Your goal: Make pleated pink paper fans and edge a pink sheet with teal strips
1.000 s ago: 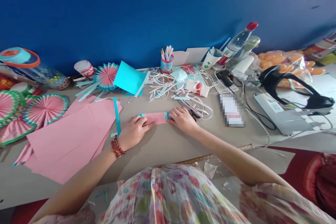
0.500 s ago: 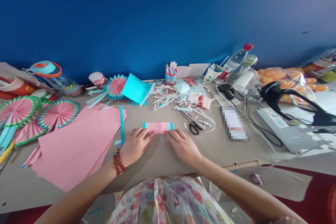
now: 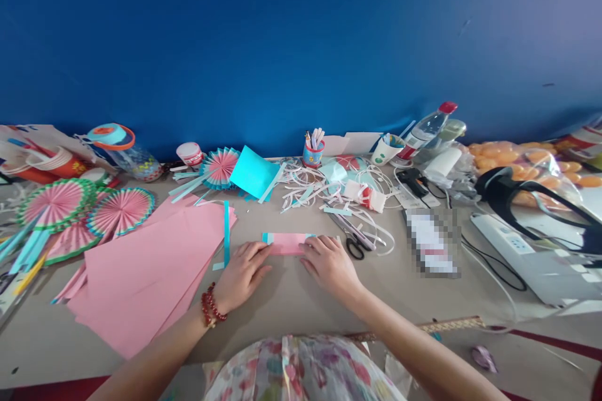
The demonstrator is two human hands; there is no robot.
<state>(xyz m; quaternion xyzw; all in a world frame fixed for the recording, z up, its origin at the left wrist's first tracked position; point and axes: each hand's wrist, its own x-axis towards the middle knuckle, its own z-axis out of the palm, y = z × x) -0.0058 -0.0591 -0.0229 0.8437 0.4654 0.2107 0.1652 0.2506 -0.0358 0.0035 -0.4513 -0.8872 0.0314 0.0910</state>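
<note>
A small folded pink paper strip (image 3: pixel 286 242) with teal ends lies flat on the table (image 3: pixel 291 291) in front of me. My left hand (image 3: pixel 242 274), with a red bead bracelet at the wrist, presses its fingertips on the strip's left end. My right hand (image 3: pixel 329 263) presses down on the right end, fingers curled over the paper. Both hands pin the strip to the tabletop.
Large pink sheets (image 3: pixel 145 266) and a teal strip (image 3: pixel 226 233) lie at left, with pleated paper fans (image 3: pixel 120 211) beyond. Scissors (image 3: pixel 350 241), paper scraps (image 3: pixel 320 191), a pen cup (image 3: pixel 312 151), a bottle (image 3: pixel 427 128), a phone (image 3: pixel 430 242) and a power strip (image 3: pixel 527 250) sit right.
The camera has tilted up, so everything sits lower in view. Both hands stay on the pink strip, with the right hand now covering its right end again.
</note>
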